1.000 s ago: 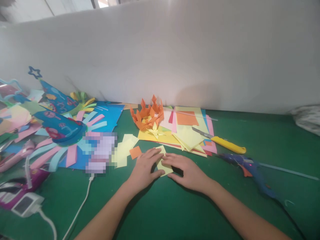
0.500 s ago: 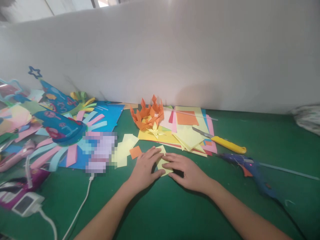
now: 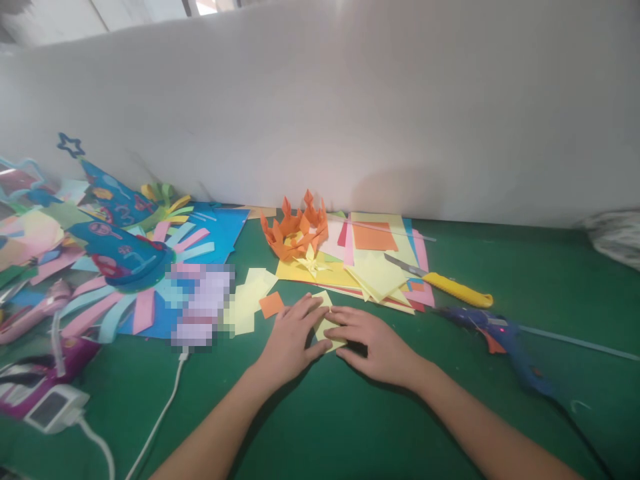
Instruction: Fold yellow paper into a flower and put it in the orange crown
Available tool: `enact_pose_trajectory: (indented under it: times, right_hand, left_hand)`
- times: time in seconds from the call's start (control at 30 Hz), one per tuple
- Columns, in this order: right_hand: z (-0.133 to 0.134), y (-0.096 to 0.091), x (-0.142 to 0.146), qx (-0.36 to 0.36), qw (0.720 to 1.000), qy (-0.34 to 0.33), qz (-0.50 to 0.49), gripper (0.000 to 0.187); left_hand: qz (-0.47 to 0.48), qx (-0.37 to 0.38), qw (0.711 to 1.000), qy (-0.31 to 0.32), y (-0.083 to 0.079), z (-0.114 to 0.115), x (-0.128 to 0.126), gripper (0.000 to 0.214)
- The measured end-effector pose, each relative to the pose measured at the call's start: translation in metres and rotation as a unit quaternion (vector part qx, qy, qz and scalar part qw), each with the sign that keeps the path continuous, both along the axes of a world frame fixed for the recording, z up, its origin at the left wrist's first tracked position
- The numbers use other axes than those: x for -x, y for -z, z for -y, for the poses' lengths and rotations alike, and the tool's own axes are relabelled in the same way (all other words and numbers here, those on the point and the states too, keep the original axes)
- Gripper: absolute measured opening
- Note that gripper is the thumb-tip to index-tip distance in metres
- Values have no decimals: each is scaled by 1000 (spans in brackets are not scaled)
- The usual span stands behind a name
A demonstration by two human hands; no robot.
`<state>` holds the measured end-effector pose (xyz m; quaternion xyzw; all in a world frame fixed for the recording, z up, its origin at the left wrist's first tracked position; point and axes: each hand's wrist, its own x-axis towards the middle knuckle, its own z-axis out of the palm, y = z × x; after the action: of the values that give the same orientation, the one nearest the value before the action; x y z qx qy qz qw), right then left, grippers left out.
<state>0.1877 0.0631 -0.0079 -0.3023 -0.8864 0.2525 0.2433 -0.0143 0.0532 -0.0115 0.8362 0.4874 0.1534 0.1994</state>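
A small pale yellow paper square (image 3: 327, 325) lies on the green table (image 3: 350, 427), mostly covered by my two hands. My left hand (image 3: 293, 337) presses flat on its left part, fingers stretched out and thumb at its lower edge. My right hand (image 3: 370, 340) lies flat on its right part, fingers pointing left and touching the left hand's fingertips. A small orange paper square (image 3: 271, 304) sits just left of my left hand.
Behind the hands lie a stack of coloured paper sheets (image 3: 373, 263), an orange folded paper crown (image 3: 296, 230) and a yellow-handled knife (image 3: 445, 285). A blue glue gun (image 3: 505, 340) lies at right. Paper crafts (image 3: 120, 253), a white cable (image 3: 160, 413) and charger (image 3: 53, 408) fill the left.
My hands have drawn slightly closer together over the yellow paper, covering more of it. Everything else is unmoved.
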Motion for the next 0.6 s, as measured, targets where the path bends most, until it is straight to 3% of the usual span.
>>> enact_pose_trajectory:
  times: [0.3, 0.6]
  right_hand:
    - [0, 8, 9, -2, 996, 90, -9, 15]
    - [-6, 10, -2, -13, 998, 67, 9, 17]
  left_hand:
    - [9, 4, 1000, 5, -4, 0, -2, 46]
    - [20, 3, 1000, 1, -4, 0, -1, 46]
